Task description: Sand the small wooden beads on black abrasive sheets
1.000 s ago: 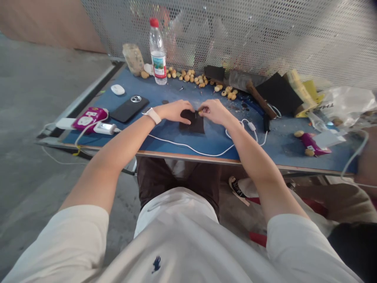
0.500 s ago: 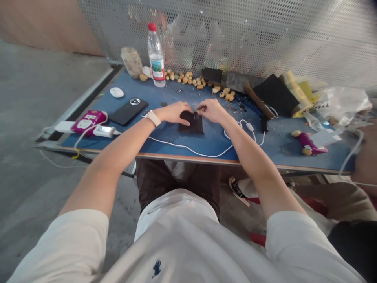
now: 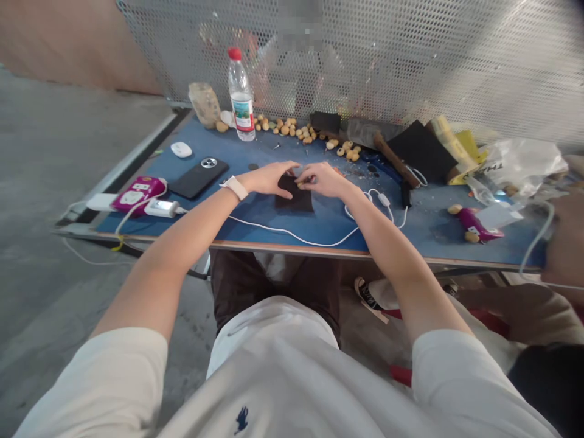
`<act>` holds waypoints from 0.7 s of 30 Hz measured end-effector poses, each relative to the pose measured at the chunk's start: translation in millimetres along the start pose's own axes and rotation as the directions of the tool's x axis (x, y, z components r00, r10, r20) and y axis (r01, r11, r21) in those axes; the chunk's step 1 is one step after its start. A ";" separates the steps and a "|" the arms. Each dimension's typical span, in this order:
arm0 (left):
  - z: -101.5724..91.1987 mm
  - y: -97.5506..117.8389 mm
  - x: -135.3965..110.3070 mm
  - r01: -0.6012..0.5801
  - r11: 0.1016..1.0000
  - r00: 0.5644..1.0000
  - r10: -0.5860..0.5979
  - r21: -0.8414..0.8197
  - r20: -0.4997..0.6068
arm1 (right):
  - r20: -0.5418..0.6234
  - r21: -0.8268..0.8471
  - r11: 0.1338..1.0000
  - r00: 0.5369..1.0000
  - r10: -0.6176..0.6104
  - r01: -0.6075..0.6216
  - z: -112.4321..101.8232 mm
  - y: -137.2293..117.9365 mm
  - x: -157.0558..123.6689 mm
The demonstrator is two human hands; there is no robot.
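Note:
A dark square sheet [image 3: 297,201], which looks like sandpaper, lies flat on the blue table in front of me. My left hand [image 3: 274,178] arches over its left side, thumb and fingers apart, the thumb touching the sheet. Over the sheet's upper right part, my right hand [image 3: 322,178] pinches a small tan piece [image 3: 301,184], mostly covered by the fingers. Its shape is too small to make out, though its colour resembles the round tan pieces [image 3: 287,128] lined up along the back.
Left stand a water bottle [image 3: 241,103], a black phone [image 3: 199,177], a white mouse-like case [image 3: 181,149] and a purple power strip [image 3: 137,193]. A white cable [image 3: 292,232] crosses the front. Rightward lie a hammer [image 3: 396,159] and a plastic bag [image 3: 524,161]. Another person's leg [image 3: 515,310] shows lower right.
My right hand has shifted slightly left over the dark sheet, with the small tan piece in its fingers. My left hand stays in place; the whole view has tilted a little.

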State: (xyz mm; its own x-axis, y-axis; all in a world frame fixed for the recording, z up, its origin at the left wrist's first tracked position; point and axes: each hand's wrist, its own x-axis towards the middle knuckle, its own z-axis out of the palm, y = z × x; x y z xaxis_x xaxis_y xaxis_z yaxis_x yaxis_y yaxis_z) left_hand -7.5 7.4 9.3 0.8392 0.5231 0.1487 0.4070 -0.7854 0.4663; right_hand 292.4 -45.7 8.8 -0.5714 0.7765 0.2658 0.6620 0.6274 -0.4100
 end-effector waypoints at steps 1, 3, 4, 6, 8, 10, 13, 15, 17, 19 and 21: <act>0.1 0.2 0.2 -0.012 1.000 1.000 0.012 -0.007 -0.006 | 0.016 0.010 1.000 1.000 -0.013 0.013 -0.9 -0.9 -1.4; -0.3 1.3 0.4 -0.029 0.999 0.999 0.028 -0.016 -0.020 | -0.004 0.000 1.000 1.000 -0.011 0.011 -2.1 -1.7 -3.3; -0.9 2.3 0.4 -0.032 0.999 0.999 0.032 -0.016 -0.029 | -0.038 -0.010 1.000 0.999 -0.001 0.001 -2.6 -1.5 -3.8; -2.6 4.8 -0.1 -0.028 1.000 0.999 0.028 -0.008 -0.044 | -0.131 -0.008 1.000 0.991 0.017 -0.019 -4.2 -0.6 -4.6; -4.6 7.0 -0.6 -0.004 1.000 0.998 0.004 0.000 -0.058 | -0.219 0.043 0.999 0.975 0.029 -0.020 -7.0 -0.3 -6.3; -5.9 7.6 -0.7 0.041 0.999 0.996 -0.042 -0.014 -0.079 | -0.272 0.142 0.990 0.960 0.059 -0.020 -10.2 -1.6 -9.4; -7.0 6.7 -0.7 0.104 0.988 0.985 -0.119 -0.117 -0.128 | -0.263 0.334 0.940 0.951 0.162 -0.068 -12.7 -7.1 -14.3; -7.8 7.6 -1.5 0.111 0.969 0.979 -0.145 -0.219 -0.146 | -0.226 0.428 0.898 0.949 0.218 -0.104 -11.7 -12.5 -15.7; -9.1 11.2 -3.0 0.093 0.945 0.977 -0.148 -0.314 -0.154 | -0.210 0.472 0.875 0.950 0.229 -0.106 -9.1 -18.0 -15.1; -10.1 16.8 -4.6 0.065 0.922 0.977 -0.138 -0.382 -0.165 | -0.216 0.496 0.865 0.953 0.212 -0.080 -5.8 -22.6 -13.4; -9.9 21.7 -5.3 0.046 0.904 0.977 -0.129 -0.425 -0.168 | -0.222 0.517 0.854 0.956 0.194 -0.053 -3.0 -25.7 -12.1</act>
State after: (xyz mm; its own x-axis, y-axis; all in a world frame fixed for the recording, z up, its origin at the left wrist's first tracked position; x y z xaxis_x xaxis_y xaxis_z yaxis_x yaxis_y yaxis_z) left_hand -6.7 -9.1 27.3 0.7070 0.6680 0.2321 0.2533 -0.5456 0.7988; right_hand 283.7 -71.0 18.7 -0.3101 0.8765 0.3683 0.3453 0.4648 -0.8153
